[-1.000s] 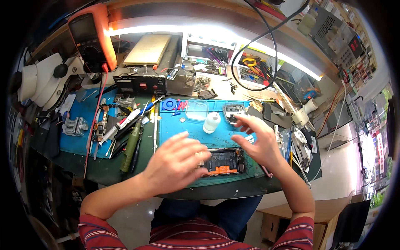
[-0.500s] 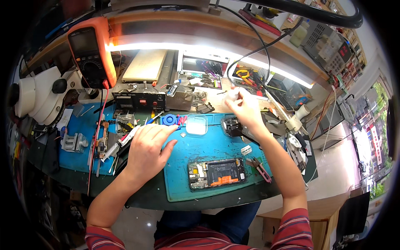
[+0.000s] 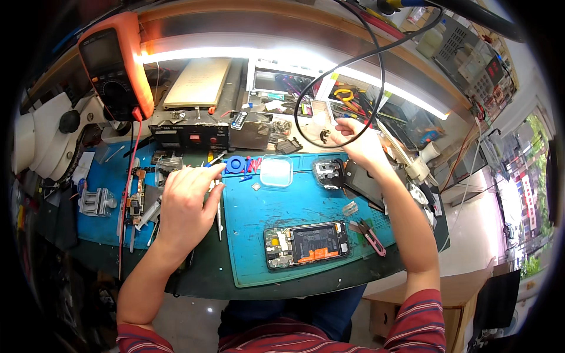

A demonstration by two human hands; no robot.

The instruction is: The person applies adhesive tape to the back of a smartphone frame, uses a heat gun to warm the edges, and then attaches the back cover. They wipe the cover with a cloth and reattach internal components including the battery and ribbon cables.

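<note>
Teal silicone covers the middle of the bench as a work mat (image 3: 276,206), and on its near part lies an opened phone (image 3: 306,243) with its back off, battery and boards showing, its long axis running left to right with a slight tilt up toward the right. Neither hand is on it. The left hand (image 3: 187,203) rests palm down at the mat's left edge, fingers loosely spread and gripping nothing that I can see, its fingertips pointing toward a small blue round part (image 3: 236,164) and a thin pair of tweezers (image 3: 218,212) lying just beside its fingers. The right hand (image 3: 358,141) is stretched well away to the far right of the bench, near a loop of black cable (image 3: 329,88) and a tray of tools (image 3: 353,100); its fingers look curled, but whether they pinch anything cannot be told. The phone thus lies toward the person from both hands, to the right of the left hand and below-left of the right, with the left hand the nearer. A clear square lid (image 3: 276,171) and a small dark module (image 3: 328,172) sit on the mat's far edge.
</note>
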